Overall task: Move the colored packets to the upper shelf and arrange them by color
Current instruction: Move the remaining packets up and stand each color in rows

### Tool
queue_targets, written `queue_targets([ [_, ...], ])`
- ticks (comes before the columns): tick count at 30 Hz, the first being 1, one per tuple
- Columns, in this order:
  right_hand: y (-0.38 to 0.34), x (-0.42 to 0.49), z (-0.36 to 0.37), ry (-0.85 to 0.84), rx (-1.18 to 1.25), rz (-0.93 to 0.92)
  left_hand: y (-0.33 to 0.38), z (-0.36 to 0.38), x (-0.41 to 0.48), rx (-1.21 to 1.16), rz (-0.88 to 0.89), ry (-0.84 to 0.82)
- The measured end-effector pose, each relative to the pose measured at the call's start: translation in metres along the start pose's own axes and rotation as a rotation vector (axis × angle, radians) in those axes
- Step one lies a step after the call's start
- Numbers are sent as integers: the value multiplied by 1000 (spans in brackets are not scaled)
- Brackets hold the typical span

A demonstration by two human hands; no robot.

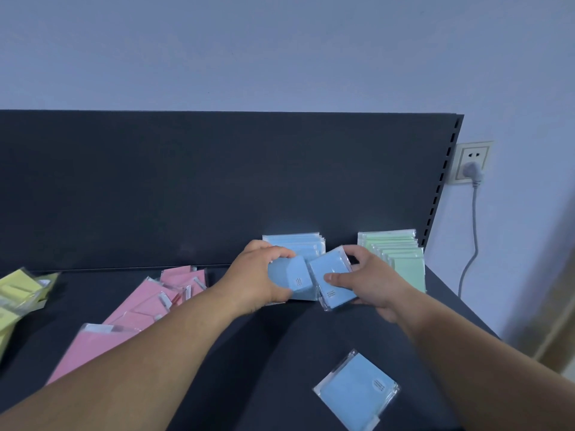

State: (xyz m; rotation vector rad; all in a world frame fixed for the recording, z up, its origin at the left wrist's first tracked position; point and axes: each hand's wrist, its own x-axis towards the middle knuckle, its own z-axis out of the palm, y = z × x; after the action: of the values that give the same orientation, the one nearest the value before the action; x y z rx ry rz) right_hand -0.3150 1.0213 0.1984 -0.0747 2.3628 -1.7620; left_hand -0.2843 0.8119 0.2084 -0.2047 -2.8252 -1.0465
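Blue row (295, 243): pale blue paper packets in clear plastic sleeves, overlapped at the back of the dark grey metal shelf (264, 353).
Left blue packet (287, 276): gripped by the left hand (255, 281), before the row.
Right blue packet (331, 279): tilted, pinched by the right hand (370, 284).
Loose blue packet (356, 390): flat, skewed, near the front.
Green packets (396, 255): overlapped row, far right.
Pink packets (140, 309): sprawled flat, left of centre.
Yellow packets (18, 290): jumbled, far left.

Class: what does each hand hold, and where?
Left hand grips one blue packet by its left side; right hand pinches a second blue packet at its right edge.
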Motion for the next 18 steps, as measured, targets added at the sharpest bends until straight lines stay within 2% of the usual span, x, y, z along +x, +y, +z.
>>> queue_targets([
  [4,2,-1,0,-85,45,-1,-4,2,0,26,-2,22],
  [8,5,0,0,-86,14,-12,-6,1,1,-31,-19,84],
  [13,1,-3,3,-127,-38,-120,-2,0,2,-387,-66,77],
  [18,0,-11,15,-260,178,-133,9,5,3,-570,-68,115],
])
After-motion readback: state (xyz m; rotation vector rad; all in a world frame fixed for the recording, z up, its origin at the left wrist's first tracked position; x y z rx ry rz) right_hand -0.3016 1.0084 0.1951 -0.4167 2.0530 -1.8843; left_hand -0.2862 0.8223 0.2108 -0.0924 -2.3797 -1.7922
